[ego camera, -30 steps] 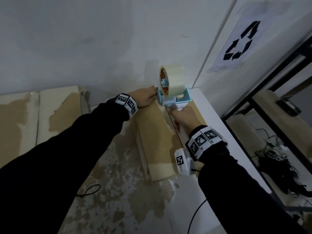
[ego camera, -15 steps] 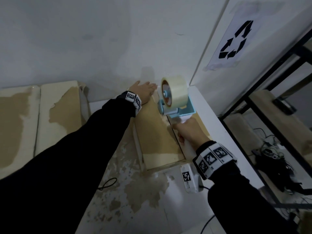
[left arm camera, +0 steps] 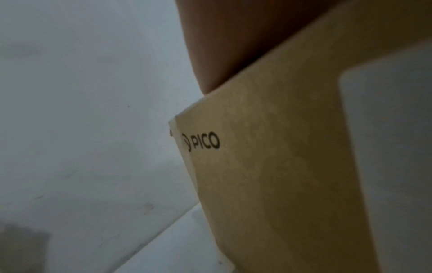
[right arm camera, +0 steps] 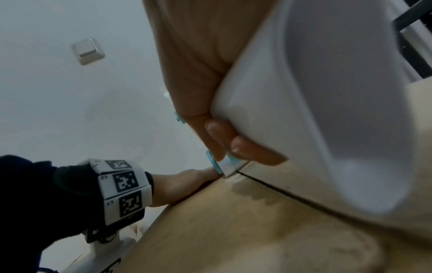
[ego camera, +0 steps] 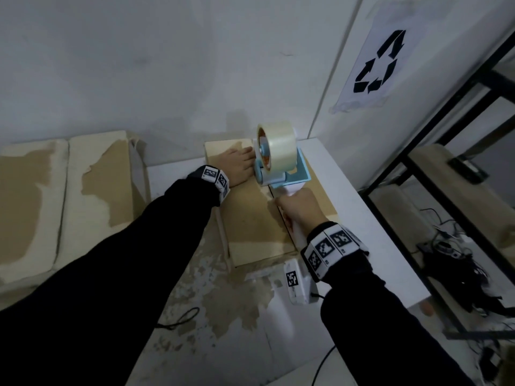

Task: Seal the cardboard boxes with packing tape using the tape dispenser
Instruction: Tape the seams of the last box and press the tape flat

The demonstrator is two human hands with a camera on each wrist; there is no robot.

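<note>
While the right hand [ego camera: 299, 210] wraps its fingers [right arm camera: 236, 146] firmly round the white handle of the tape dispenser [ego camera: 278, 165], the tool sits on top of the cardboard box [ego camera: 250, 218], its blue frame down on the centre seam [ego camera: 278, 210] towards the far end of the lid, the clear tape roll [ego camera: 276, 147] standing up above it. Over on the other side, the left hand [ego camera: 239, 167] lies flat on the far-left part of the lid, fingers stretched out and pressing the flap down right beside the dispenser's nose. The box itself rests on the white table [ego camera: 362, 218], close to the wall, with a printed logo [left arm camera: 203, 142] showing on its side in the left wrist view. This looks like the taping stroke along the seam, with most of the slit nearer the person looking bare, though dim light makes that hard to tell. What's called for next, I'd say, is a steady pull towards the body, keeping the nose pressed down and on line with the slit, while the flat hand keeps the box from sliding.
</note>
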